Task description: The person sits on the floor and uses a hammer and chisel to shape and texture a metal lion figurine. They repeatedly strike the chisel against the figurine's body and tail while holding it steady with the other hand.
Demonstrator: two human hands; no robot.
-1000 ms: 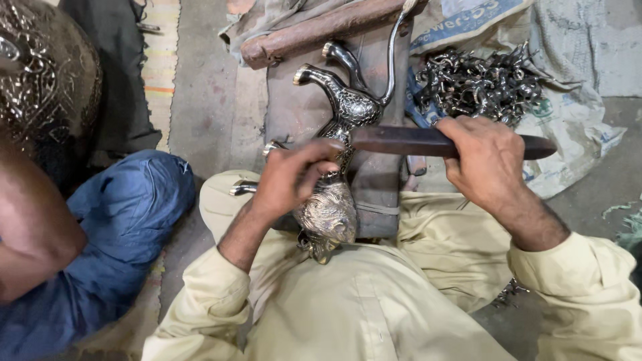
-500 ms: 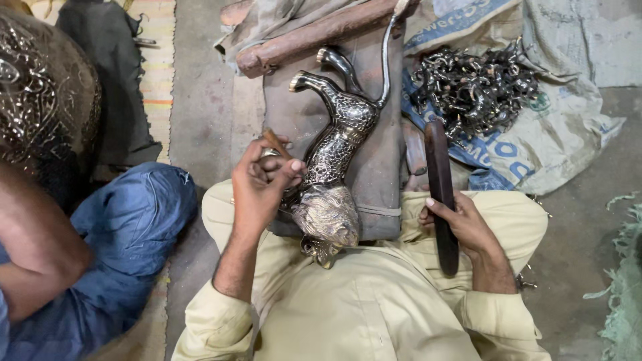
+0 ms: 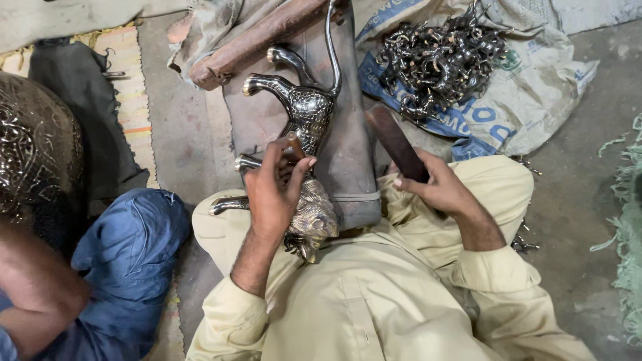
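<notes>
Far left: an embossed dark metal vessel (image 3: 37,157), partly cut off by the frame edge; below it another person's knee in blue cloth (image 3: 127,251). Centre: a metal animal figure (image 3: 304,144) lies lengthwise on a brown padded block (image 3: 348,160), head toward the wearer's lap, legs pointing left, thin curved tail running to the far side. The left hand (image 3: 274,190) rests on the figure's body, fingers curled and pinched on a small tool (image 3: 294,144) pressed against the metal. Right of it, the right hand (image 3: 438,187) is wrapped around a dark wooden mallet (image 3: 394,140), angled up and left, near the figure but apart from it. Far right: a heap of small metal pieces (image 3: 438,57) on a printed sack (image 3: 535,100) on the floor.
</notes>
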